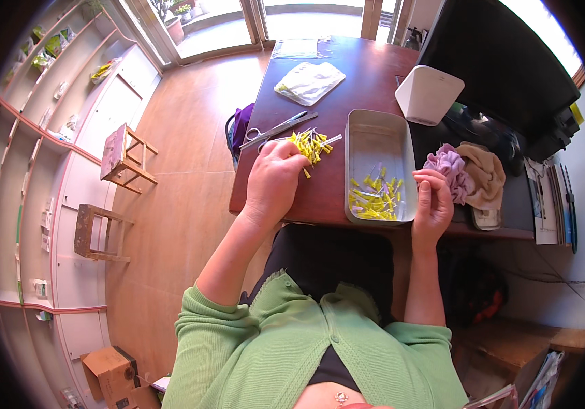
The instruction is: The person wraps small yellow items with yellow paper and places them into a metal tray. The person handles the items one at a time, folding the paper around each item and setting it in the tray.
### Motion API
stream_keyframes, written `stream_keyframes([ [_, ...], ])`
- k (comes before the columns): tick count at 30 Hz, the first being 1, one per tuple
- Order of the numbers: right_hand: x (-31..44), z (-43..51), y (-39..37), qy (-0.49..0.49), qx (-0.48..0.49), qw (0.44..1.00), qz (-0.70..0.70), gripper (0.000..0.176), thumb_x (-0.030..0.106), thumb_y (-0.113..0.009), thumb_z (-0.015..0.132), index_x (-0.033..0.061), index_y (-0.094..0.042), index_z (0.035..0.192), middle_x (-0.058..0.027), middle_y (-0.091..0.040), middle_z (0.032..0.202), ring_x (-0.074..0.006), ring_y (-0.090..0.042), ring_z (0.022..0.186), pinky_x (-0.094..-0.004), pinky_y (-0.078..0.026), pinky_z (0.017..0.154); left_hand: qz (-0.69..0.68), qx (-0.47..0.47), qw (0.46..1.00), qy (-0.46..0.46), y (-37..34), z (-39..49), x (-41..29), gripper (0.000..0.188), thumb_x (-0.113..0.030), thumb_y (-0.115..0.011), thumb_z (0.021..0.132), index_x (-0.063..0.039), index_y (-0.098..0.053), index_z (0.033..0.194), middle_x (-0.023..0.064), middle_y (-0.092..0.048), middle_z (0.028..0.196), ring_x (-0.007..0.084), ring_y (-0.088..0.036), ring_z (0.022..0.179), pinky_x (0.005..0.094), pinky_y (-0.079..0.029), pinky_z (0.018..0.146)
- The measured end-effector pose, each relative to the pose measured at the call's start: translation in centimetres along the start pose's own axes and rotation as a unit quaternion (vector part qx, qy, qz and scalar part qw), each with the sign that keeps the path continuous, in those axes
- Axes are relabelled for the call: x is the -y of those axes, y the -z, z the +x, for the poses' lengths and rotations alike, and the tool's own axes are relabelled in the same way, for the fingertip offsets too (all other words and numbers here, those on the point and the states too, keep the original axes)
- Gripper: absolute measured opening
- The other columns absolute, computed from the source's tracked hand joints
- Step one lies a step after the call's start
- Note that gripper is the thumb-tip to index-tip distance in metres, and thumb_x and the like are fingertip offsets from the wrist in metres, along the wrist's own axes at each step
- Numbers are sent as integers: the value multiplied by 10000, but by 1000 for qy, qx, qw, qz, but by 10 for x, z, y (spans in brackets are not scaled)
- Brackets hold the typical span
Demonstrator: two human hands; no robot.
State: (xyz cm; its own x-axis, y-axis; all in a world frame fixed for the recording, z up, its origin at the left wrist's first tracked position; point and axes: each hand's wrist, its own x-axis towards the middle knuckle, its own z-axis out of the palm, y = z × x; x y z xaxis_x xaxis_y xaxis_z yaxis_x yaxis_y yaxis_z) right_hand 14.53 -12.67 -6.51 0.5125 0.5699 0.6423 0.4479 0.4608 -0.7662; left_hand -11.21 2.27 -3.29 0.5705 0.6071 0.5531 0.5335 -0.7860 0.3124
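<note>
My left hand (278, 176) is over the near left part of the dark red wooden table (323, 191), its fingers bent down at the edge of a pile of yellow-hubbed needles (313, 143). Whether anything is pinched in those fingers is hidden. To the right stands an open rectangular metal box (378, 135), with more yellow-hubbed needles (379, 199) and some clear pieces gathered at its near end. My right hand (433, 204) is beside the box's right wall, fingers curled towards the thumb; I cannot tell if it touches the rim.
Scissors (253, 134) and a long flat metal tool (302, 119) lie beyond my left hand. Farther back is a white plastic bag (310, 83). A white box-shaped device (429, 94), a large black monitor (497, 66) and a lilac cloth (451, 171) are at right. Wooden stools (113, 151) stand at left.
</note>
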Motion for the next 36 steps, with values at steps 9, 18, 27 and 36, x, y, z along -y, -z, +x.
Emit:
stream_keyframes([
  [9,2,1,-1,4,3,1000,-10,70,9,-612,1041,-6,-679,1024,-84,-697,1101,-148,-642,1011,-259,-496,926,72,8,994,-86,-4,-8,3,45,-95,-677,804,-81,-698,840,38,-641,1009,265,-616,1083,392,-521,930],
  [18,2,1,-1,6,2,1000,-15,69,12,-612,1042,-4,-676,1023,-84,-698,1100,-149,-641,1014,-264,-495,929,67,3,995,-78,-1,-15,-2,85,-66,-685,836,-92,-698,915,29,-661,1077,267,-615,1123,389,-514,997],
  [27,0,1,1,11,-2,1000,-20,73,8,-607,1041,-1,-676,1016,-84,-700,1102,-146,-643,1011,-263,-498,923,-105,-82,986,-96,-2,11,-77,166,-21,-746,832,-70,-751,991,45,-675,1069,279,-630,1045,378,-538,927],
  [36,3,1,0,8,7,1000,-26,75,17,-609,1045,0,-678,1022,-81,-702,1108,-147,-642,1016,-263,-498,920,-105,-127,986,32,1,-11,-28,169,-28,-785,841,-63,-741,1000,96,-701,1046,315,-635,1031,424,-513,923],
])
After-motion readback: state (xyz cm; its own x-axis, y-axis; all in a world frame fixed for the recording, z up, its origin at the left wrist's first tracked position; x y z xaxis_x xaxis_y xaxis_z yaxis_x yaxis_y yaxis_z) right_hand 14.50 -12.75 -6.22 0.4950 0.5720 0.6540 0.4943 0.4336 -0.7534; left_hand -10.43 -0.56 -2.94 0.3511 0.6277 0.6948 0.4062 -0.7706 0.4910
